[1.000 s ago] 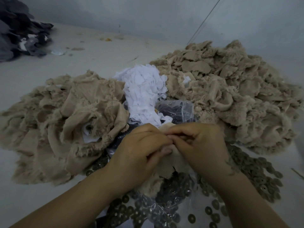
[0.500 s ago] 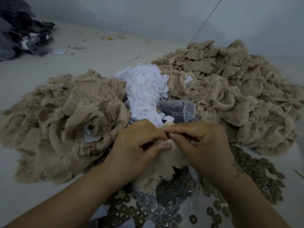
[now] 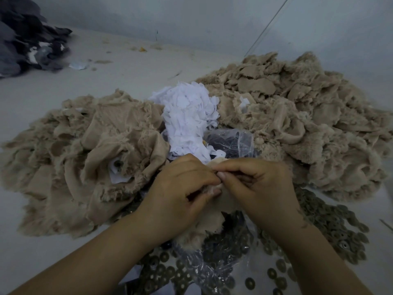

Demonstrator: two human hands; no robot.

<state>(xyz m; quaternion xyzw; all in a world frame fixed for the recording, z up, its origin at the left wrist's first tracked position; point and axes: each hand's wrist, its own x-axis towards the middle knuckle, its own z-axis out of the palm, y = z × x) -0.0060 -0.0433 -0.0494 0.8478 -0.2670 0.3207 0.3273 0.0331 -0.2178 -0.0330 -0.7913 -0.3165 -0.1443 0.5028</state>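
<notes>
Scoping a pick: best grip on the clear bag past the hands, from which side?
Likely the crumpled top right of the clear bag, from above: plastic bunches up there. White scraps overlap its left; the left hand and right hand, pinching a beige fabric piece, block the near side.

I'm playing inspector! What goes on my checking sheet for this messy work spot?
Surface: pale flat surface, with small fluff bits near the back.
Job's things: beige fabric piece, fuzzy-edged, held up in front of the person.
Clutter: left beige pile; right beige pile; white scraps between them; clear plastic bag behind the hands; dark round discs spread at the right; dark fabric heap in the far left corner.
Grippers: left hand and right hand both pinch the beige fabric piece, fingertips meeting.
Cables: one thin line slants up the wall; cord or wire, cannot tell.
Surroundings: plain grey wall behind.
</notes>
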